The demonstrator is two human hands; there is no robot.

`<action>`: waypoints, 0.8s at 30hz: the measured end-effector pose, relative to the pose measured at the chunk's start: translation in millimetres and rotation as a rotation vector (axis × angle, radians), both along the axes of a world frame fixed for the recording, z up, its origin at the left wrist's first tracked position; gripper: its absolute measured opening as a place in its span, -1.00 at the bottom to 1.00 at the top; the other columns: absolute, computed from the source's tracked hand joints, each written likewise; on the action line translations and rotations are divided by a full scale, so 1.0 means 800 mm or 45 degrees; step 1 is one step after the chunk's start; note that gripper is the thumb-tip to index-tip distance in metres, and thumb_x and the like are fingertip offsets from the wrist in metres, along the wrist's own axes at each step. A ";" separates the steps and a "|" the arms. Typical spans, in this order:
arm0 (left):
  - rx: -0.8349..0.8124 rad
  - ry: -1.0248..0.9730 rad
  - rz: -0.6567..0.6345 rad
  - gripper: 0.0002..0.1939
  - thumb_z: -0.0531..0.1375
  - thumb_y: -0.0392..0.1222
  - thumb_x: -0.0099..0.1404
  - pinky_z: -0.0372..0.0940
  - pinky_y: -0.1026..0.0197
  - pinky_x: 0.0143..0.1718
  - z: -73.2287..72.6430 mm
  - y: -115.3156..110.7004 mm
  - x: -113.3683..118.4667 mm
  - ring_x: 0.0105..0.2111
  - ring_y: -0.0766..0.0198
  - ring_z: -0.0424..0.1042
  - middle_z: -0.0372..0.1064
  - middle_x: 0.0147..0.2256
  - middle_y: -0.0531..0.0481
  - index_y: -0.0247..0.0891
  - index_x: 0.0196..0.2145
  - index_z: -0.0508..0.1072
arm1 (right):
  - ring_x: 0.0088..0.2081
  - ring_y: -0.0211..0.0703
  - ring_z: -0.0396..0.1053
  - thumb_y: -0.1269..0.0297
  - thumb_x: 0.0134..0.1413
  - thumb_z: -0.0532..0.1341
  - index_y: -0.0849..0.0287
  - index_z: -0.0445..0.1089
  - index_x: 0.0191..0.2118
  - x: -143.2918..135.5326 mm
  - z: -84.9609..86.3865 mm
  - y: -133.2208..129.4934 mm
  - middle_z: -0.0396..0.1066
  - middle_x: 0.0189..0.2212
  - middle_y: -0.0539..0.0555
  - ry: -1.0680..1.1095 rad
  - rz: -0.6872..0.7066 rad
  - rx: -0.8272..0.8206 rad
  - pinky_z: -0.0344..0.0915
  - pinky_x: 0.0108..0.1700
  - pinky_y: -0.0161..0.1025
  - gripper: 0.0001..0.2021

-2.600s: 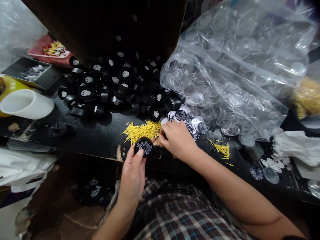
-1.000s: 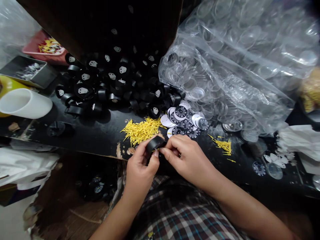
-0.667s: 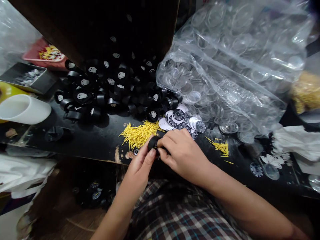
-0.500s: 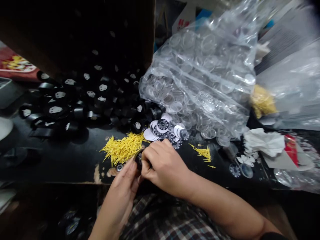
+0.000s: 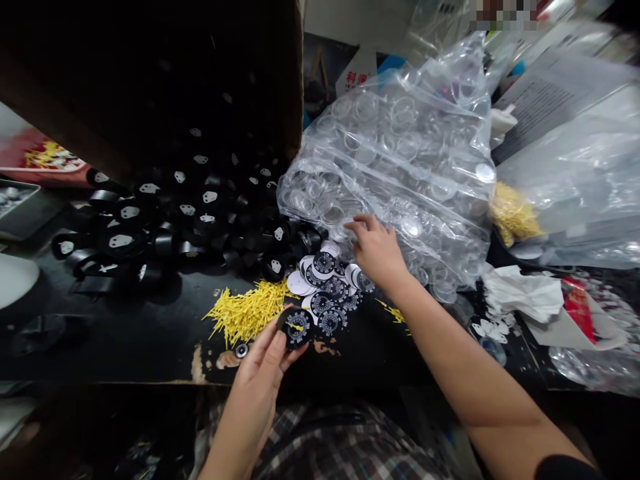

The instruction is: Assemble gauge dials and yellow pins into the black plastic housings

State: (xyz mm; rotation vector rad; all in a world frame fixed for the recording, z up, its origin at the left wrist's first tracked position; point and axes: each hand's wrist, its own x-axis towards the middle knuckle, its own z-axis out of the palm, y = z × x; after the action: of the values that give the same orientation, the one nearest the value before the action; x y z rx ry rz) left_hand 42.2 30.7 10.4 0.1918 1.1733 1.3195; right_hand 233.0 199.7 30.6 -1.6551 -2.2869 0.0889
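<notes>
My left hand (image 5: 267,363) grips a round black gauge (image 5: 295,327) by its edge, its dark printed dial and yellow pointer facing up. Over the open mouth of a clear plastic bag, my right hand (image 5: 375,250) reaches out with its fingers apart and nothing visible in them. Round clear covers (image 5: 334,212) fill that bag (image 5: 400,160) and lie just beyond the fingertips. Between the hands is a heap of printed dial discs (image 5: 325,303), some showing white backs. A pile of yellow pointers (image 5: 247,310) lies left of the gauge.
Many black round housings (image 5: 120,240) crowd the back left, under a large dark box (image 5: 200,67). A small ring-shaped part (image 5: 242,350) sits near the table's front edge. To the right are crumpled white tissue (image 5: 523,293) and a bag of yellow parts (image 5: 515,213).
My right hand has left the gauge and moved forward and right to the bag of clear covers. The gauge, still in my left hand, now shows its dial and yellow pointer.
</notes>
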 end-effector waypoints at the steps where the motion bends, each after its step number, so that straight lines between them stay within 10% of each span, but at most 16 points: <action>1: -0.015 -0.024 -0.002 -0.65 0.32 -0.06 0.15 0.44 0.05 -0.13 0.001 0.001 0.002 -0.07 0.00 0.45 0.47 -0.05 -0.15 -0.23 -0.11 0.53 | -0.01 0.18 0.28 0.55 0.07 0.08 0.26 0.40 -0.02 0.006 -0.002 0.006 0.29 0.02 0.31 0.015 0.018 0.009 0.16 -0.04 0.15 -0.65; 5: -0.046 -0.086 -0.031 -0.59 0.29 -0.04 0.18 0.39 0.01 -0.07 0.007 0.008 0.003 -0.13 0.00 0.48 0.46 -0.06 -0.23 -0.31 -0.06 0.49 | -0.10 -0.03 0.34 0.42 0.18 0.10 0.25 0.44 -0.10 0.009 0.008 -0.013 0.40 -0.16 0.20 0.377 0.055 0.003 0.25 -0.03 -0.03 -0.77; 9: -0.029 -0.212 -0.135 -0.63 0.23 0.03 0.24 0.35 0.07 -0.03 0.013 0.019 0.003 -0.11 0.08 0.47 0.49 -0.11 -0.19 -0.27 -0.10 0.51 | -0.23 -0.17 0.40 0.30 0.20 0.14 0.13 0.43 -0.03 -0.023 0.025 -0.076 0.44 -0.27 0.07 0.832 0.259 -0.480 0.34 -0.13 -0.18 -0.75; 16: 0.138 0.057 -0.213 -0.70 0.25 -0.11 0.24 0.34 0.23 -0.09 0.001 0.017 0.006 -0.02 0.16 0.39 0.40 0.03 0.00 -0.05 -0.04 0.49 | -0.19 -0.21 0.32 0.30 0.25 0.09 0.09 0.39 0.04 -0.066 0.025 -0.129 0.24 -0.04 0.14 0.686 0.402 -0.464 0.30 -0.08 -0.19 -0.72; 24: 0.320 0.414 -0.363 -0.66 0.22 -0.12 0.27 0.20 0.19 0.11 0.018 0.006 0.014 0.09 0.14 0.32 0.41 0.04 0.01 -0.05 0.01 0.46 | -0.45 -0.22 0.17 0.20 0.36 -0.14 0.18 0.17 -0.49 -0.085 0.025 -0.118 0.23 -0.55 0.01 0.526 0.324 -0.224 0.03 -0.30 -0.21 -0.60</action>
State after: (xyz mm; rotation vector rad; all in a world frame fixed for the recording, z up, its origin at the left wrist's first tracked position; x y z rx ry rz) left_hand 53.2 35.4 24.7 0.7529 1.1932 1.2051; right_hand 165.0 105.2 50.4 -1.2624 -2.1945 0.6433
